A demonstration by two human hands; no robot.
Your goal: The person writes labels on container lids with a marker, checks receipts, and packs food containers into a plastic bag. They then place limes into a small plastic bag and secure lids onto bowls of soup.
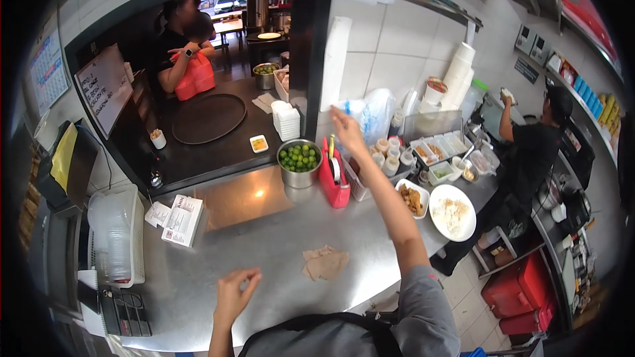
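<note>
My left hand [236, 294] hovers over the near edge of the steel counter [251, 244], fingers loosely curved, thumb apart, nothing visible in it. My right hand [348, 132] is stretched forward and up, with fingers partly extended beside the clear plastic bags [377, 114] near the tiled wall. I cannot see anything held there. Below that arm stand a red holder [336, 188] with a tape roll and a steel pot of green limes [299, 162]. Crumpled brown paper napkins [325, 263] lie on the counter between my hands.
A bowl of rice [452, 213], a dish of fried food [413, 198] and sauce bottles [390, 158] line the right side. A white box [182, 221] and a basket of lids [118, 238] stand left. Through the hatch, a person stands near a round tray [209, 119]; a co-worker [539, 139] works right.
</note>
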